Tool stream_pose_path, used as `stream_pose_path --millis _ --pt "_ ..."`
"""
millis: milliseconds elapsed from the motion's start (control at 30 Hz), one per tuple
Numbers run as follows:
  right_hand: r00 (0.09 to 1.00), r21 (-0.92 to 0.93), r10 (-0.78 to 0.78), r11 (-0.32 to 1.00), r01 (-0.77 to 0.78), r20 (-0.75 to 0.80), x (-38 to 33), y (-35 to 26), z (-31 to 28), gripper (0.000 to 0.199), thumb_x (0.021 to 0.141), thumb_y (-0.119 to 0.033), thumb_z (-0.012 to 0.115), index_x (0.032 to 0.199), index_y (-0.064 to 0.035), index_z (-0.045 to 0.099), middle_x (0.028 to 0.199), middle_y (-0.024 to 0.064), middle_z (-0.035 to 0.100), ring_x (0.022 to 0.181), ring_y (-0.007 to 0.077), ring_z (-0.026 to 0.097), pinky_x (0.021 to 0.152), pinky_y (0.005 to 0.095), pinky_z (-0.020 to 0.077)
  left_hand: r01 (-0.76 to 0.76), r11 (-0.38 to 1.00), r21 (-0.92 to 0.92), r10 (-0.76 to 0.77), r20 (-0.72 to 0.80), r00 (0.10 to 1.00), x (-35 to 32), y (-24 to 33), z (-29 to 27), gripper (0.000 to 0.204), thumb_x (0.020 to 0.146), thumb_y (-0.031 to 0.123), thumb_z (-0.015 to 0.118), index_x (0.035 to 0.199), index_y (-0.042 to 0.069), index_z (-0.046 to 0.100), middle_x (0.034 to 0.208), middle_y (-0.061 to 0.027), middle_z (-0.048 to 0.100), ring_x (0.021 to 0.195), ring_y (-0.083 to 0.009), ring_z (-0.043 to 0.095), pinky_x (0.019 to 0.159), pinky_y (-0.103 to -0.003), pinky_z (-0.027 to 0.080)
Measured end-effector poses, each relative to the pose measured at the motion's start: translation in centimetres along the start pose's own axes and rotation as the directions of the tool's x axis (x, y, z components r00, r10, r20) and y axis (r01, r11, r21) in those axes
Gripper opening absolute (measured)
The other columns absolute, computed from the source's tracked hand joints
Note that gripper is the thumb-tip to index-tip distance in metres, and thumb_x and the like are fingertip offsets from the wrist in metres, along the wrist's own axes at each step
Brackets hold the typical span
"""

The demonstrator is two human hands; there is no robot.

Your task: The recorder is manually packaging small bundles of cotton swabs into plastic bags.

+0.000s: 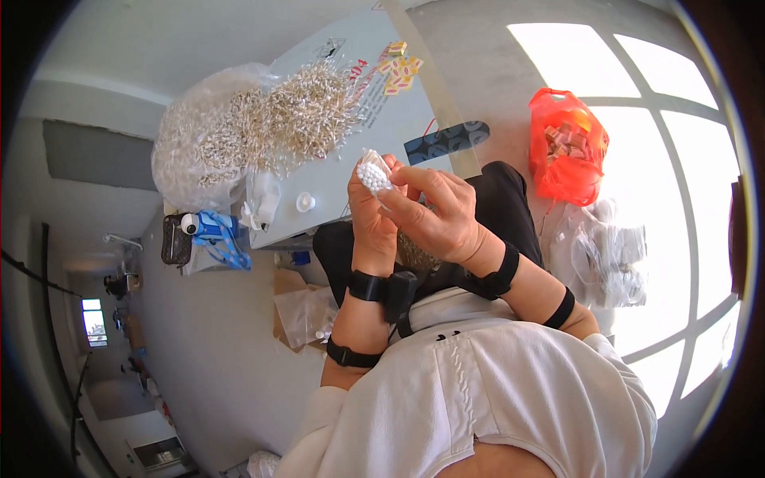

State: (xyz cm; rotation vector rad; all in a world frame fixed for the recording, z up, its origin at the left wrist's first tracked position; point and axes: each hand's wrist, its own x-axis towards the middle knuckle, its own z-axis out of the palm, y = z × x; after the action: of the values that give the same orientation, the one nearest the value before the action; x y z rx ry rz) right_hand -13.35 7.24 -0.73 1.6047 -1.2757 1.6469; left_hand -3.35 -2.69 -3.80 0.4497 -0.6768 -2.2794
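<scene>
Swabs might have been spilled had the hold of the left hand [368,209] been loosened: by its curled fingers one small swab bag [373,177] was gripped by the desk [323,178]'s near edge; against it the right hand [445,213]'s fingertips were set, whether pinching could not be told. One swab heap [315,111], one large clear bag [179,147] and one red bag [560,188] were counted.
</scene>
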Motion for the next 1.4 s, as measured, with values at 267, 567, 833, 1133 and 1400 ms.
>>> stream_pose_path --millis 267,567,833,1133,1400 --pt "1.000 0.017 0.011 1.000 -0.011 -0.002 -0.1 0.1 0.2 0.039 0.063 -0.001 0.073 0.100 -0.0067 0.064 0.094 0.0079 0.059 0.058 0.0117 0.055 0.049 0.0227 0.0474 -0.055 0.992 0.109 0.072 -0.157 0.985 -0.5 -0.2 0.3 0.009 0.089 0.015 0.060 0.092 0.006 0.061 0.086 -0.0037 0.062 0.078 -0.0136 0.061 0.069 -0.025 0.054" --pt "0.999 0.006 0.033 0.999 -0.033 0.011 -0.1 0.1 0.3 0.037 0.066 -0.003 0.075 0.100 -0.0063 0.063 0.095 0.0080 0.059 0.057 0.0115 0.054 0.049 0.0226 0.0468 -0.073 0.993 0.098 0.077 -0.033 0.997 -0.4 0.0 -0.1 0.006 0.087 0.011 0.062 0.091 0.007 0.060 0.088 -0.0039 0.064 0.078 -0.0124 0.062 0.069 -0.025 0.054" --pt "0.993 0.020 0.107 0.994 -0.107 0.043 0.2 -0.1 0.1 0.042 0.064 -0.008 0.077 0.104 -0.0067 0.063 0.097 0.0086 0.060 0.058 0.0134 0.055 0.051 0.0249 0.0476 -0.086 0.990 0.109 0.090 -0.042 0.995 0.0 0.3 -1.2 0.005 0.086 0.006 0.063 0.089 0.005 0.059 0.088 -0.0051 0.064 0.079 -0.0130 0.063 0.072 -0.025 0.055" --pt "0.990 -0.001 0.134 0.991 -0.134 0.052 0.4 0.2 0.0 0.047 0.062 -0.011 0.078 0.106 -0.0042 0.062 0.098 0.0085 0.060 0.061 0.0152 0.057 0.054 0.0265 0.0487 -0.148 0.976 0.161 0.149 0.011 0.989 -0.1 0.0 -0.8 0.008 0.085 0.006 0.065 0.087 0.005 0.058 0.086 -0.0064 0.064 0.077 -0.0141 0.064 0.072 -0.027 0.056" --pt "0.977 -0.018 0.186 0.983 -0.185 0.102 0.6 0.0 -0.3 0.048 0.062 -0.015 0.079 0.106 -0.0060 0.062 0.100 0.0082 0.059 0.061 0.0152 0.057 0.054 0.0269 0.0489 -0.177 0.952 0.248 0.188 -0.020 0.982 -0.1 0.0 -0.4 0.007 0.086 0.007 0.064 0.086 0.005 0.057 0.085 -0.0061 0.065 0.077 -0.0137 0.065 0.073 -0.027 0.056"
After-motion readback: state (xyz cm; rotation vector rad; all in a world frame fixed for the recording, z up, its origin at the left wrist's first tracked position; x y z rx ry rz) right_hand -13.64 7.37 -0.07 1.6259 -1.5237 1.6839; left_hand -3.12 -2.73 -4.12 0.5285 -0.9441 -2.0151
